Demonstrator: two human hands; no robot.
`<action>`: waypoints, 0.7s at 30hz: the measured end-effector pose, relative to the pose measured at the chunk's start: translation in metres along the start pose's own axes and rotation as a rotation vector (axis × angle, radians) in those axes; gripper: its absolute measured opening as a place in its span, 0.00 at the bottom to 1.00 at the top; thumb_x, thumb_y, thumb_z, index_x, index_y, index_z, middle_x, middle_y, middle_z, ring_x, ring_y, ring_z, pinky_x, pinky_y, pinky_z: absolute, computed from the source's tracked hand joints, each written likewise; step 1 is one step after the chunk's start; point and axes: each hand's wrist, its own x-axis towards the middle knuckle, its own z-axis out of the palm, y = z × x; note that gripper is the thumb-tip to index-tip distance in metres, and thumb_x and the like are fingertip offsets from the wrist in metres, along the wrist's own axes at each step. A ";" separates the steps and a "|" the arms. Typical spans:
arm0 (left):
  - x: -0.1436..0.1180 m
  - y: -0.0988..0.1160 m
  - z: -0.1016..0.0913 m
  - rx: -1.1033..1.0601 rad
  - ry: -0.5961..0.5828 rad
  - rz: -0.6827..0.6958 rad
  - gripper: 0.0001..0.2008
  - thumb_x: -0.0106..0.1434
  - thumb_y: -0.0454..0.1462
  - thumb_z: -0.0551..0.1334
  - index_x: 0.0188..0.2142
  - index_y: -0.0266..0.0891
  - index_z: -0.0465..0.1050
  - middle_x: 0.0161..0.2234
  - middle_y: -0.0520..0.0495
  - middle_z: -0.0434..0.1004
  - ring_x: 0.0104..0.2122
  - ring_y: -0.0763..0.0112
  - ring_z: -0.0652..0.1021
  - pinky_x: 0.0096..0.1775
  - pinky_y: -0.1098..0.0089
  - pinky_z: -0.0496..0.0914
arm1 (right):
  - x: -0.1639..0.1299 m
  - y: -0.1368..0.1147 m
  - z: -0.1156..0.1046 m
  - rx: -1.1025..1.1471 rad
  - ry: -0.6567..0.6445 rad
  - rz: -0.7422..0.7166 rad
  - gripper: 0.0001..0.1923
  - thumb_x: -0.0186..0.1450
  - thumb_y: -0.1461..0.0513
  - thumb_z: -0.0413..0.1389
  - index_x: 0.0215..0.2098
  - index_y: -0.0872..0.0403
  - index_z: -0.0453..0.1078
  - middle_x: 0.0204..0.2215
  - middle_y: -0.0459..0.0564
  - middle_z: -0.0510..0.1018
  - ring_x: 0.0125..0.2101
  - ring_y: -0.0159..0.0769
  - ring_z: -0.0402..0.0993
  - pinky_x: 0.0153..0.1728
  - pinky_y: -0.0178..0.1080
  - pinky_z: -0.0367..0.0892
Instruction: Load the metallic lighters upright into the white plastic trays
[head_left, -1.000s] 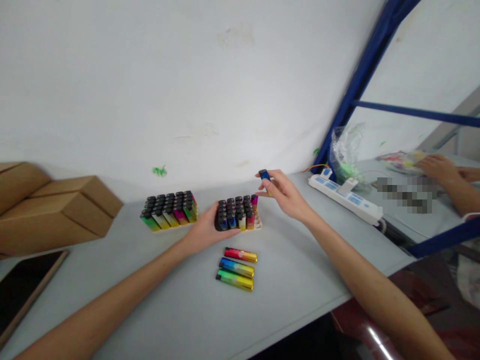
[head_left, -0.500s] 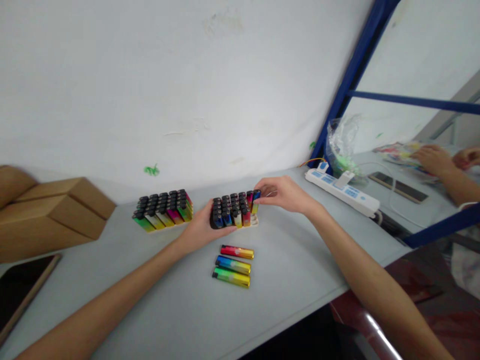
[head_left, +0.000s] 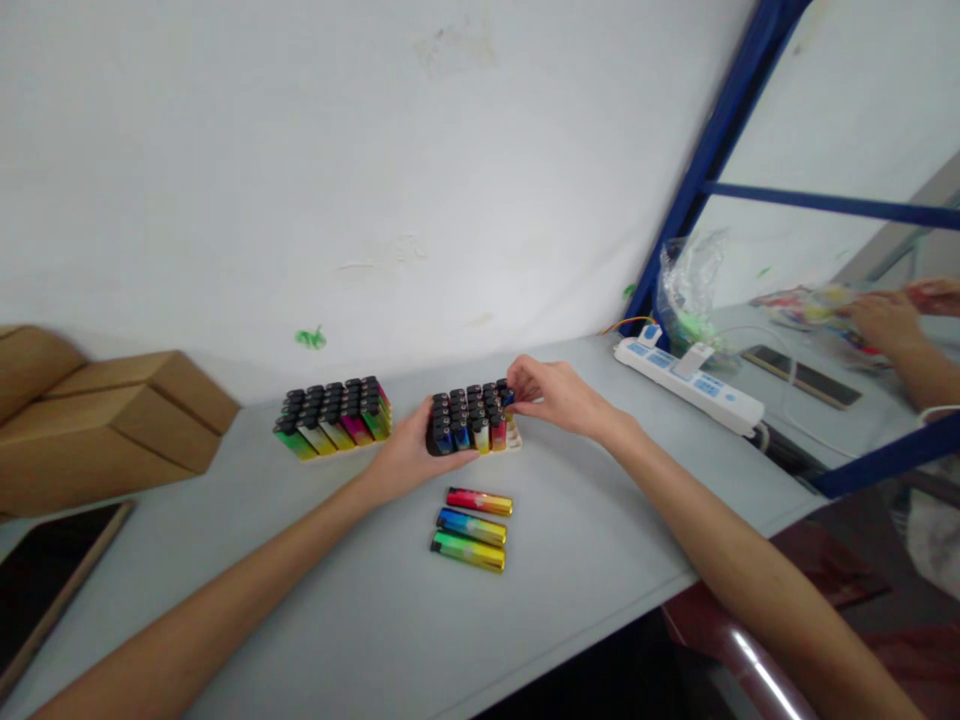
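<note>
A white tray [head_left: 514, 437] holds upright lighters [head_left: 480, 432] with black tops, in rows. My left hand [head_left: 409, 448] is closed around the tray's left end, thumb along the near side. At the right end, my right hand [head_left: 546, 392] pinches a blue lighter [head_left: 508, 397], which stands among the others; its lower part is partly hidden. Some tray slots at the near right corner hold nothing. In front lie three loose lighters: a red-yellow one [head_left: 480, 501], a blue-yellow one [head_left: 472, 526] and a green-yellow one [head_left: 469, 551]. To the left stands a second block of lighters [head_left: 334, 420].
Cardboard boxes [head_left: 112, 430] and a dark flat device [head_left: 52, 580] are at the left. On the right lie a white power strip [head_left: 686, 385], a plastic bag [head_left: 690, 290] and a phone [head_left: 802, 377]. Another person's hands [head_left: 892, 325] work beyond the blue frame [head_left: 694, 170].
The blue lighter in my right hand has gone lower into the tray. My left hand keeps its hold. The view has shifted slightly.
</note>
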 end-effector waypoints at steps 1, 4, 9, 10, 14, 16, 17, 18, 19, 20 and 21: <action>0.000 0.000 0.000 0.001 0.000 -0.005 0.33 0.54 0.53 0.74 0.52 0.39 0.68 0.47 0.43 0.81 0.46 0.51 0.81 0.48 0.55 0.77 | 0.000 0.000 0.001 0.009 0.006 0.027 0.15 0.64 0.64 0.64 0.45 0.52 0.65 0.33 0.47 0.83 0.34 0.37 0.82 0.37 0.38 0.74; 0.000 0.000 0.000 0.007 0.001 -0.015 0.34 0.54 0.54 0.74 0.52 0.39 0.68 0.47 0.43 0.81 0.46 0.51 0.81 0.48 0.55 0.77 | 0.001 0.001 0.005 0.009 0.031 0.090 0.18 0.63 0.63 0.65 0.46 0.51 0.63 0.33 0.47 0.85 0.33 0.38 0.83 0.36 0.37 0.73; 0.000 0.002 0.000 0.023 0.013 -0.011 0.34 0.53 0.54 0.74 0.51 0.40 0.68 0.46 0.43 0.81 0.46 0.51 0.81 0.47 0.54 0.77 | 0.002 0.004 0.005 -0.030 0.006 0.115 0.16 0.62 0.62 0.66 0.43 0.51 0.64 0.30 0.46 0.84 0.30 0.37 0.82 0.33 0.35 0.70; 0.000 0.003 0.000 0.026 0.016 -0.011 0.34 0.53 0.54 0.74 0.51 0.40 0.68 0.46 0.43 0.81 0.45 0.51 0.82 0.47 0.54 0.77 | 0.000 0.003 0.002 -0.058 -0.011 0.123 0.16 0.61 0.62 0.67 0.42 0.52 0.65 0.29 0.46 0.84 0.29 0.37 0.81 0.31 0.35 0.68; -0.001 0.003 0.000 0.009 0.021 0.001 0.32 0.54 0.54 0.74 0.50 0.41 0.68 0.45 0.44 0.81 0.45 0.52 0.82 0.47 0.55 0.78 | -0.010 -0.008 -0.018 -0.118 -0.154 0.198 0.13 0.59 0.58 0.69 0.33 0.52 0.71 0.23 0.44 0.81 0.24 0.35 0.77 0.25 0.33 0.62; -0.001 0.003 0.000 -0.015 0.016 0.003 0.32 0.54 0.53 0.75 0.50 0.40 0.68 0.46 0.43 0.81 0.46 0.52 0.82 0.48 0.55 0.77 | -0.016 -0.020 -0.026 -0.025 -0.326 0.214 0.12 0.63 0.55 0.66 0.29 0.52 0.72 0.18 0.43 0.79 0.20 0.34 0.75 0.23 0.33 0.61; -0.002 0.003 0.001 -0.025 0.013 0.004 0.33 0.54 0.53 0.75 0.51 0.40 0.68 0.47 0.43 0.81 0.47 0.52 0.81 0.49 0.55 0.77 | -0.018 -0.027 -0.028 0.047 -0.425 0.217 0.12 0.65 0.55 0.65 0.30 0.53 0.74 0.19 0.44 0.79 0.20 0.34 0.76 0.24 0.33 0.63; -0.002 0.003 0.001 -0.030 0.013 0.008 0.33 0.54 0.53 0.75 0.51 0.40 0.68 0.47 0.43 0.81 0.47 0.52 0.81 0.49 0.55 0.77 | -0.019 -0.035 -0.027 0.099 -0.524 0.210 0.11 0.66 0.54 0.64 0.33 0.53 0.76 0.20 0.44 0.80 0.20 0.34 0.77 0.24 0.33 0.65; -0.002 0.003 0.001 -0.030 0.016 0.013 0.33 0.54 0.53 0.75 0.51 0.39 0.68 0.47 0.43 0.81 0.47 0.52 0.81 0.50 0.55 0.76 | -0.021 -0.043 -0.024 0.130 -0.602 0.179 0.11 0.67 0.54 0.63 0.36 0.54 0.78 0.21 0.44 0.81 0.22 0.34 0.79 0.26 0.33 0.67; -0.001 0.003 0.001 -0.028 0.021 0.018 0.33 0.54 0.53 0.75 0.51 0.39 0.68 0.47 0.43 0.81 0.47 0.52 0.81 0.50 0.56 0.76 | -0.021 -0.051 -0.018 0.132 -0.636 0.124 0.11 0.69 0.54 0.62 0.39 0.54 0.78 0.23 0.45 0.82 0.24 0.35 0.80 0.28 0.34 0.69; -0.001 0.004 0.001 -0.027 0.025 0.024 0.33 0.54 0.53 0.75 0.51 0.39 0.68 0.47 0.43 0.81 0.47 0.52 0.81 0.50 0.56 0.76 | -0.022 -0.058 -0.010 0.098 -0.622 0.055 0.11 0.71 0.55 0.60 0.42 0.54 0.78 0.26 0.46 0.83 0.27 0.35 0.81 0.31 0.34 0.71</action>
